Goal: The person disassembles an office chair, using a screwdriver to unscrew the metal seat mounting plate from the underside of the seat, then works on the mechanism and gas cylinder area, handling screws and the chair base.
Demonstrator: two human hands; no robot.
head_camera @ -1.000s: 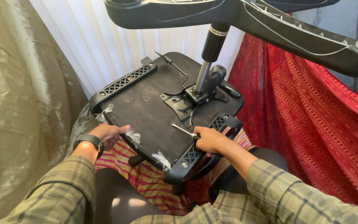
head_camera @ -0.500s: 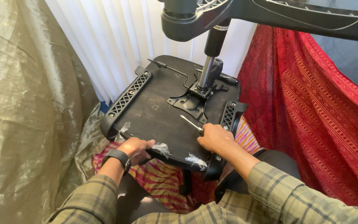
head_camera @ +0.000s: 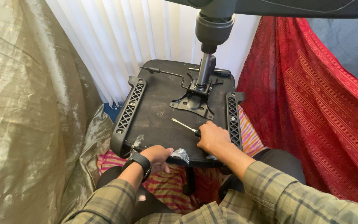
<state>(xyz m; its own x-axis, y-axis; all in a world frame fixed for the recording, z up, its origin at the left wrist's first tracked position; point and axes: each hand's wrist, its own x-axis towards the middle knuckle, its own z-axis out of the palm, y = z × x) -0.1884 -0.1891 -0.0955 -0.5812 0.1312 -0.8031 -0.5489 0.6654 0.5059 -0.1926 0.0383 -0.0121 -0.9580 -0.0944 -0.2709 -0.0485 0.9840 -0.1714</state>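
Observation:
An upturned black office chair seat (head_camera: 158,112) lies in front of me, its underside up, with a metal mounting plate (head_camera: 192,103) and a gas cylinder column (head_camera: 206,68) rising from it. My right hand (head_camera: 213,137) is shut on a screwdriver (head_camera: 184,125) whose thin shaft points up-left across the seat. My left hand (head_camera: 157,156), with a black wristwatch (head_camera: 139,161) on the wrist, grips the seat's near edge next to a scrap of clear plastic wrap (head_camera: 181,154).
Black perforated arm brackets (head_camera: 130,108) (head_camera: 233,118) run along both sides of the seat. A lever rod (head_camera: 162,72) sticks out at the far side. Olive plastic sheeting (head_camera: 25,116) fills the left, white curtains (head_camera: 146,33) the back, red patterned cloth (head_camera: 315,108) the right.
The seat has swung round to sit square in front of me. My left hand slid from the seat's left side to its near edge. My right hand stays on the screwdriver.

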